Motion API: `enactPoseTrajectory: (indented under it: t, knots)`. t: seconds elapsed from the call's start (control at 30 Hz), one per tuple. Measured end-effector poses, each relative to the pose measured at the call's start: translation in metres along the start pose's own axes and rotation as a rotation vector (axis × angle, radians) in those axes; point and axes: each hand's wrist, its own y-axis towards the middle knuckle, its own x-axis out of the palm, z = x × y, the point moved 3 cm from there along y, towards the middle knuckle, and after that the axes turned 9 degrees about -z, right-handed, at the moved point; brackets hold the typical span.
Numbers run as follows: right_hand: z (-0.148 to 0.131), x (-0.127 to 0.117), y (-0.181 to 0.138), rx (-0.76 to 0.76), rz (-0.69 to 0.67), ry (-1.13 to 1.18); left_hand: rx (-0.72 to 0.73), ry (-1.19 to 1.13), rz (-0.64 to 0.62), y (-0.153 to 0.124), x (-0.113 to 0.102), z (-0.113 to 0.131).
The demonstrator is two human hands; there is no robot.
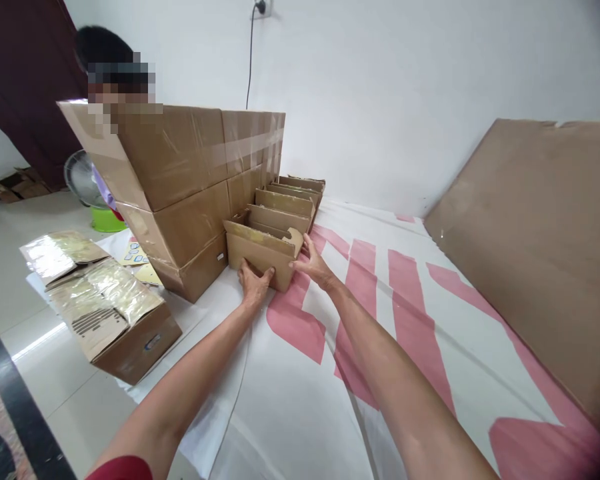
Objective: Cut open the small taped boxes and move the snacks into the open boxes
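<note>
An open-topped cardboard box point(260, 257) stands on the sheet at the near end of a row of open cardboard boxes point(285, 200). My left hand point(254, 285) grips the lower front of this box, thumb and fingers apart against the cardboard. At the box's right front corner, my right hand point(316, 263) holds on, with the thumb on the front face and the fingers along the side. The far sides of the box and its bottom are hidden. A curved cut flap sticks up at its right end.
Stacked taped cartons point(180, 160) rise left of the row, a person point(113, 50) behind them. A closed carton point(110, 307) lies at left, near a fan point(80, 177). A large cardboard sheet point(540, 240) leans at right. The white-and-red sheet point(300, 400) covers the floor.
</note>
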Motion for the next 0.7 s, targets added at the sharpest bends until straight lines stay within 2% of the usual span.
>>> enactPoseTrajectory:
  t: [0.17,0.27,0.37,0.43,0.47,0.5,0.53,0.57,0.6,0.63,0.7]
  knots:
    - [0.000,-0.020,0.026,0.020,0.018,-0.034,-0.011,-0.010,-0.026,0.026,0.018,0.022]
    - [-0.002,-0.022,0.030,0.020,0.019,-0.046,-0.023,-0.006,-0.039,0.029,0.024,0.036]
    - [0.000,-0.020,0.014,0.060,0.056,-0.072,-0.037,-0.004,-0.059,0.004,0.017,0.045]
    - [0.003,-0.016,-0.006,0.137,0.181,-0.139,0.022,0.001,-0.100,-0.034,-0.002,0.051]
    - [0.004,-0.011,-0.017,0.169,0.248,-0.180,0.093,0.007,-0.132,-0.058,-0.018,0.056]
    - [0.003,-0.002,-0.029,0.186,0.289,-0.215,0.257,0.031,-0.182,-0.084,-0.038,0.063]
    - [0.000,0.011,-0.039,0.184,0.293,-0.237,0.426,0.065,-0.202,-0.110,-0.063,0.070]
    - [-0.004,0.030,-0.049,0.171,0.259,-0.249,0.557,0.104,-0.168,-0.134,-0.094,0.074]
    - [-0.009,0.054,-0.057,0.153,0.196,-0.252,0.626,0.141,-0.058,-0.151,-0.130,0.073]
    - [-0.015,0.082,-0.063,0.135,0.117,-0.247,0.639,0.172,0.108,-0.162,-0.169,0.069]
    - [-0.032,0.147,-0.070,0.092,-0.044,-0.235,0.531,0.173,0.437,-0.162,-0.245,0.048]
